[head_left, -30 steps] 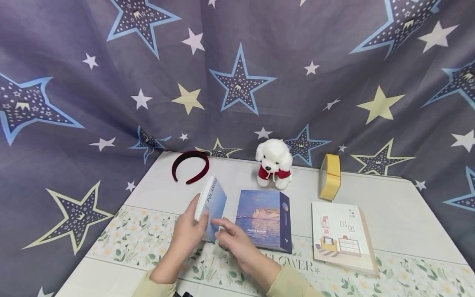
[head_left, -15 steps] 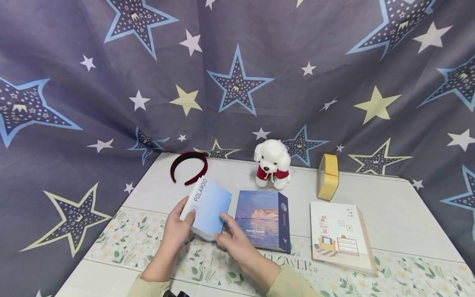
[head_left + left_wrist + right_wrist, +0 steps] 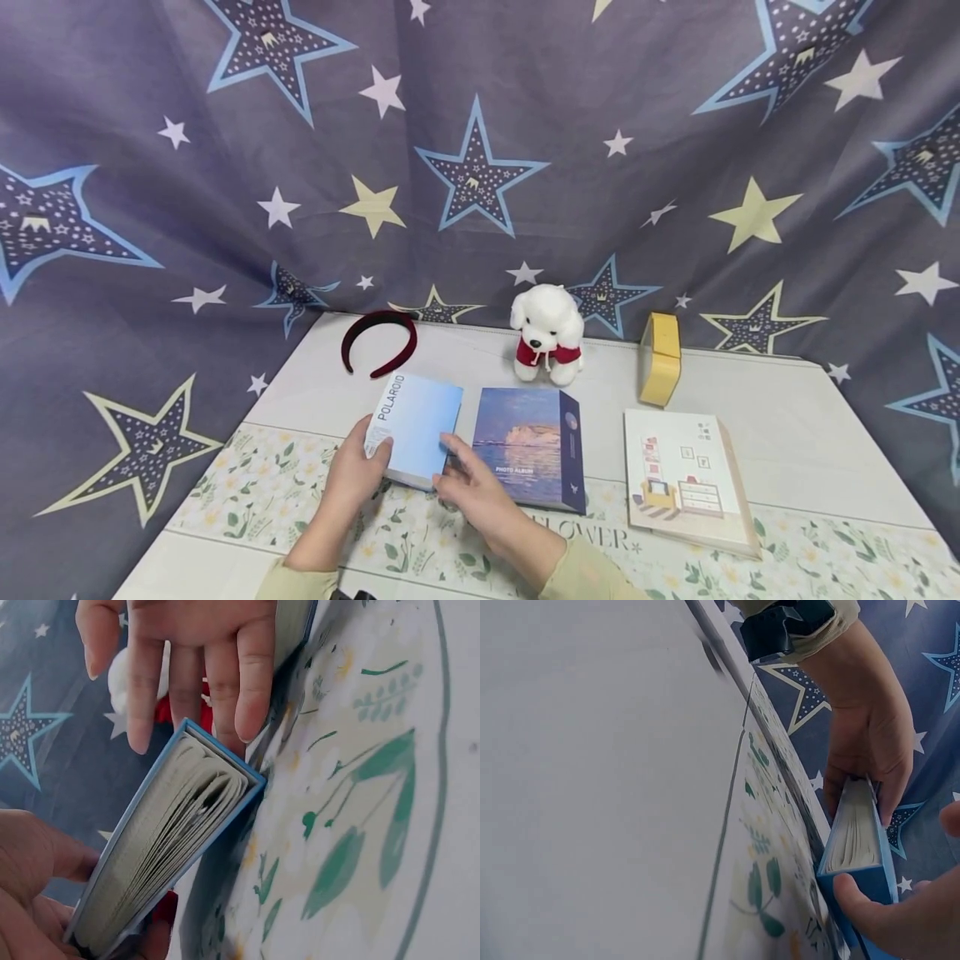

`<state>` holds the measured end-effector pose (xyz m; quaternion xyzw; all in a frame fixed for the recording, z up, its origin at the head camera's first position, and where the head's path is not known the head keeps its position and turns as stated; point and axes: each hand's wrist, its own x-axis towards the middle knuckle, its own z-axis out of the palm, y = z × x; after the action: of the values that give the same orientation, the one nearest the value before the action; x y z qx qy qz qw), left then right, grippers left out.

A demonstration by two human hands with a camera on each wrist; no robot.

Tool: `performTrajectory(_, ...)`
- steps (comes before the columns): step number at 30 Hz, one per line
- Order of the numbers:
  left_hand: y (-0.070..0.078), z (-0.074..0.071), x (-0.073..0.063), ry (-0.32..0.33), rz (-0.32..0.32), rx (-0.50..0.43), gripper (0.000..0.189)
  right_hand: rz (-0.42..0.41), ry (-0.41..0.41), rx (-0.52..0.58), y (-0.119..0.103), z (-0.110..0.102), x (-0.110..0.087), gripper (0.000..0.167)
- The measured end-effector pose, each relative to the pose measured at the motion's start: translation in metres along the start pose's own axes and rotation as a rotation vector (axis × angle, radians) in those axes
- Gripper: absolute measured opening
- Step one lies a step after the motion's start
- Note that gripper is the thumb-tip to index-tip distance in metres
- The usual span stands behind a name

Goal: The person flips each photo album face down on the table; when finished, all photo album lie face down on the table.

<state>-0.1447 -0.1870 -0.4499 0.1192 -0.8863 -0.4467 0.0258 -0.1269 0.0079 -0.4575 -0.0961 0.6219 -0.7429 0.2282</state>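
A light blue photo album [image 3: 420, 429] marked POLAROID is tilted, front cover up, close over the table. My left hand [image 3: 356, 467] grips it by the white spine side, thumb on the cover and fingers beneath. The album's page edges [image 3: 176, 817] show in the left wrist view. At the opposite edge is my right hand [image 3: 480, 492], its fingers extended and its thumb by the near corner. Those fingers [image 3: 202, 675] look straight in the left wrist view. To the right lies a second photo album [image 3: 517, 446], with a sea-cliff picture and dark spine.
A dark red headband [image 3: 380, 343] lies behind the blue album. A white plush dog [image 3: 547, 333] in a red top sits at the back. Farther right stand a yellow object [image 3: 662, 358] and, flat in front, a white illustrated book [image 3: 686, 475]. A star-patterned curtain [image 3: 480, 50] hangs behind the table.
The blue album has turned from nearly upright to lying flatter, cover upward, and shifted slightly left. My left hand has turned with it, while my right hand stays at the right edge.
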Motion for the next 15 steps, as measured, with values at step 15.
performTrajectory(15, -0.0059, 0.0051, 0.0040, -0.041, -0.042, 0.042, 0.062, -0.008, -0.037, -0.014, 0.0020, -0.0033, -0.0023, 0.062)
